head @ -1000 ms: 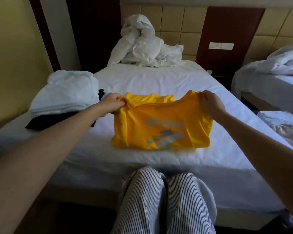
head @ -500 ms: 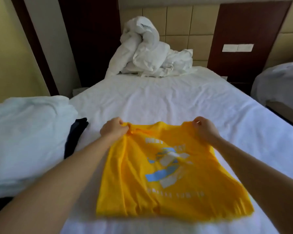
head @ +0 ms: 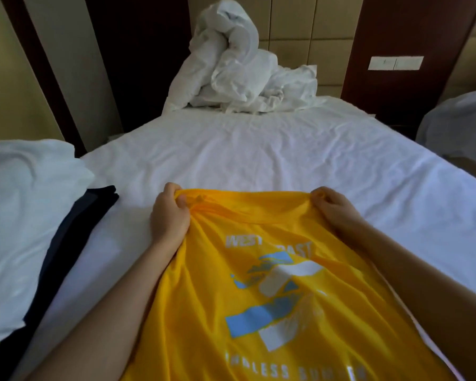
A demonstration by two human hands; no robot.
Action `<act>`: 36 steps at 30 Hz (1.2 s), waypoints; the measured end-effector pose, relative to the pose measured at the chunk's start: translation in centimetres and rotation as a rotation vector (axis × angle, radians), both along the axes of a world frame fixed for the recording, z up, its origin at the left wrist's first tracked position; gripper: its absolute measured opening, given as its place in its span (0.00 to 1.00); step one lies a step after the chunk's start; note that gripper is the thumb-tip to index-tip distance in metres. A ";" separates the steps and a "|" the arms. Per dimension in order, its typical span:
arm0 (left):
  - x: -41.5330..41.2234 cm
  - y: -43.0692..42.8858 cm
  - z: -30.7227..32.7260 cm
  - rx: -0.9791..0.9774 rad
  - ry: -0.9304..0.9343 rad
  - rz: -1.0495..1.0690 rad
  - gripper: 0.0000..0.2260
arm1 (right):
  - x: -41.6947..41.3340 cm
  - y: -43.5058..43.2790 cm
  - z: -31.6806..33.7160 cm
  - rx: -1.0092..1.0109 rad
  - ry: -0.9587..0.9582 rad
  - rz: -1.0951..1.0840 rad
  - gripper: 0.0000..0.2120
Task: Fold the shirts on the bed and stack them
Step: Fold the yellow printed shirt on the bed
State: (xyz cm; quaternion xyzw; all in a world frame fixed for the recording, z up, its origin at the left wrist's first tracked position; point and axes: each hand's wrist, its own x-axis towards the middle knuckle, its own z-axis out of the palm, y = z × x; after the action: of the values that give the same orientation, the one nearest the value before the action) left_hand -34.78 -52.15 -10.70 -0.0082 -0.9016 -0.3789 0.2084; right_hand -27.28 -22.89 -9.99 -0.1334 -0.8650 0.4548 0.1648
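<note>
Gripping one yellow shirt [head: 209, 270] by its far corners, the left hand [head: 169, 213] and right hand [head: 335, 210] hold it on the bed [head: 259, 160] at 6 o'clock, one pile of folded clothes [head: 25, 215] lying at 9 o'clock.

Your bright yellow fabric shirt [head: 209, 284] bears white lettering and a light-blue-and-white graphic. Left of it lie a dark navy folded garment [head: 69, 240] and a pale white cloth [head: 19, 215]; beyond it, the white bed sheet [head: 259, 155] and a crumpled white duvet [head: 231, 70].
</note>
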 end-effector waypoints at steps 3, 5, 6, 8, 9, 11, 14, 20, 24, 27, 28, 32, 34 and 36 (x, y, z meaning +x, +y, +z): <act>0.0 0.5 0.1 0.019 0.033 -0.049 0.05 | -0.1 1.8 2.5 -0.427 0.022 0.047 0.09; -0.4 0.6 -0.1 -0.004 -0.003 -0.072 0.06 | -0.4 2.9 3.8 -0.517 -0.031 0.132 0.09; -0.6 0.5 -0.3 -0.004 -0.012 -0.073 0.06 | -0.6 3.4 4.1 -0.501 -0.073 0.146 0.08; -1.0 0.3 -0.4 0.005 -0.011 -0.066 0.05 | -0.8 4.5 4.1 -0.410 -0.204 0.156 0.08; -1.1 0.3 -0.5 0.022 -0.005 -0.061 0.05 | -0.6 4.9 4.1 -0.361 -0.291 0.168 0.10; -1.4 0.2 -0.6 0.058 0.007 -0.059 0.04 | -0.1 5.6 4.1 -0.261 -0.510 0.255 0.16; -1.4 0.4 -0.8 0.037 -0.001 -0.061 0.04 | 0.5 5.9 4.5 -0.161 -0.729 0.349 0.22; -0.9 0.4 -1.4 -0.016 0.024 -0.066 0.04 | 0.5 5.3 8.6 0.237 -1.024 0.425 0.23; -0.9 0.4 -1.5 -0.001 0.026 -0.064 0.05 | 0.2 6.2 9.3 0.173 -0.734 0.329 0.47; -0.9 0.5 -1.5 -0.002 0.022 -0.062 0.06 | 0.6 6.5 8.7 -0.213 -0.560 0.414 0.39; -1.0 0.6 -1.4 -0.001 0.017 -0.061 0.06 | 0.7 6.6 8.5 -0.307 -0.516 0.459 0.38; -0.7 0.6 -1.4 0.009 0.007 -0.054 0.06 | 1.1 6.2 8.2 -0.446 -0.479 0.576 0.37; -0.6 0.5 -1.3 0.017 0.008 -0.050 0.06 | 0.8 6.0 8.2 -0.264 -0.524 0.482 0.34; -0.6 0.5 -1.3 0.018 0.003 -0.046 0.06 | 0.5 5.8 8.4 0.060 -0.568 0.379 0.22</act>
State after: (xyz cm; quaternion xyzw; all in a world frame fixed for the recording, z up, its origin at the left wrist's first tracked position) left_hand -35.39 -51.63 -11.97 -0.0275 -0.8975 -0.3914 0.2013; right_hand -26.75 -17.04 -1.58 -0.0867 -0.8987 0.3966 -0.1660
